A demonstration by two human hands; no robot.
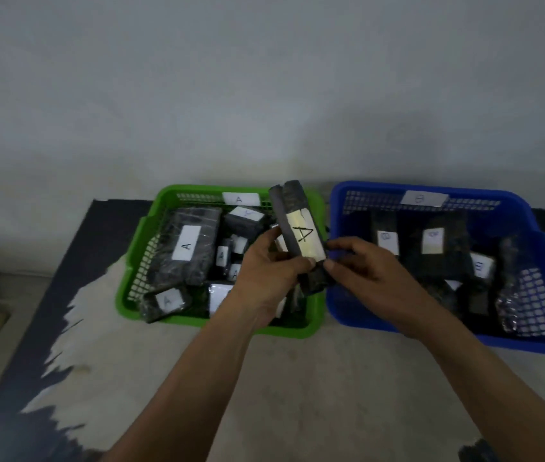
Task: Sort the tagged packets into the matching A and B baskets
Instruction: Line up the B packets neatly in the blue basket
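Now holding packet (289,199) nearly upright at 12 o'clock, over 3 o'clock rim of green basket (171,191), A tag (305,237) faced up for reading; left grip (264,271) pinching its middle, right grip (364,271) pinching its lower end

Dark rug (297,395) with pale centre patch; green basket (122,300) left, blue basket (531,345) right, just beside each other on it.

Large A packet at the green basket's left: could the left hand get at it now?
Likely yes for the path, since the large A packet lies uncovered on top; but the left hand is occupied, gripping the raised A packet.
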